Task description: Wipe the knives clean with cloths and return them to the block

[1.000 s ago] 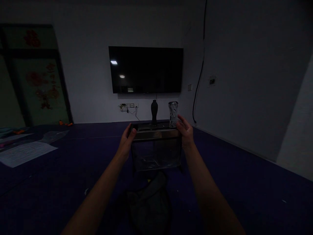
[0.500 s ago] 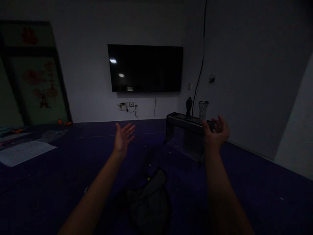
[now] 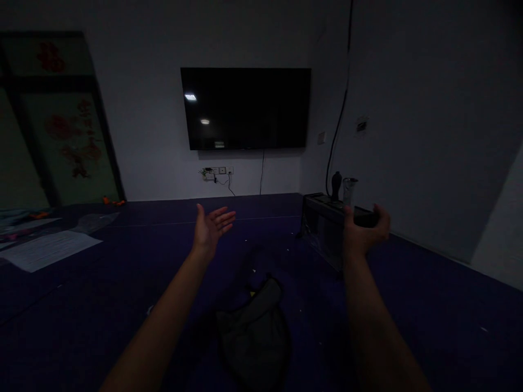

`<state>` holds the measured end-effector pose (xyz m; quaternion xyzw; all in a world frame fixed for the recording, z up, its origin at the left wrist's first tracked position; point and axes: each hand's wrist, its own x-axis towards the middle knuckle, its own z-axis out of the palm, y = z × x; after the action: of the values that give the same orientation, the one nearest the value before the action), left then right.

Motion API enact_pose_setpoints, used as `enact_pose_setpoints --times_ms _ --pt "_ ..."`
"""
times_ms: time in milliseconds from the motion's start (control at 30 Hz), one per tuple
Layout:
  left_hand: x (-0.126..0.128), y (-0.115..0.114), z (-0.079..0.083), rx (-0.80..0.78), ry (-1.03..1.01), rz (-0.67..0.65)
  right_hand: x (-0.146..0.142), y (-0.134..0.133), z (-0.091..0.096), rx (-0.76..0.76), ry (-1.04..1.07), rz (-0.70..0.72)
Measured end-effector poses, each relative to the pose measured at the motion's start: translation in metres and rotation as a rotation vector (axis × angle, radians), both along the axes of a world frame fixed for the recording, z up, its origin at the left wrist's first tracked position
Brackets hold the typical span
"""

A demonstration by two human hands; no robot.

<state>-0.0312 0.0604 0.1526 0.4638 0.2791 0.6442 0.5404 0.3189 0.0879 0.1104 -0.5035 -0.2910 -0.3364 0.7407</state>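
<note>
The room is dim. My right hand (image 3: 363, 231) grips the near end of a small dark table (image 3: 322, 218) with a clear lower part, which stands at the right on the purple floor. A dark vase (image 3: 336, 186) and a clear glass vessel (image 3: 348, 190) stand on its top. My left hand (image 3: 212, 226) is held out in the air at the centre, palm up, fingers spread, holding nothing.
A black wall-mounted TV (image 3: 245, 108) hangs ahead, with sockets and a cable (image 3: 218, 173) below it. A dark bag (image 3: 255, 326) lies on the floor between my arms. Papers (image 3: 44, 247) lie at the left. A decorated glass door (image 3: 61, 125) stands at far left.
My left hand let go of the small table and opened. My right hand swung the table from the centre over to the right, toward the wall.
</note>
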Motion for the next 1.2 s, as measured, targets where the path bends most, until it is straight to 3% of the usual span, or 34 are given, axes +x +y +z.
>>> enact_pose_setpoints --times_ms 367,600,733,867,933,1000,1067,1133,1200 --pt "-0.007 0.004 0.000 -0.054 -0.017 -0.055 -0.005 0.012 -0.004 -0.030 0.015 0.022" --pt "-0.010 0.001 0.002 -0.028 -0.063 -0.166 -0.004 0.017 -0.004 -0.035 -0.015 0.007" --pt "-0.014 0.000 0.004 -0.031 -0.078 -0.160 -0.009 0.013 -0.003 -0.100 0.024 0.028" --pt "-0.019 0.001 0.005 -0.027 -0.030 -0.074 -0.018 -0.005 0.012 -0.170 0.072 -0.054" --pt "-0.021 0.002 0.005 -0.012 0.000 -0.040 -0.023 -0.018 0.028 -0.126 -0.037 -0.068" --pt "-0.021 0.002 0.005 -0.007 0.045 -0.021 -0.030 -0.029 0.046 -0.050 -0.211 0.005" --pt "-0.020 0.002 0.004 -0.012 0.109 0.017 -0.041 -0.036 0.062 -0.038 -0.281 0.173" --pt "-0.018 0.002 0.003 -0.012 0.178 0.077 -0.057 -0.039 0.072 -0.273 -0.337 0.455" --pt "-0.016 0.002 0.003 -0.004 0.245 0.135 -0.078 -0.036 0.072 -0.758 -0.443 0.757"
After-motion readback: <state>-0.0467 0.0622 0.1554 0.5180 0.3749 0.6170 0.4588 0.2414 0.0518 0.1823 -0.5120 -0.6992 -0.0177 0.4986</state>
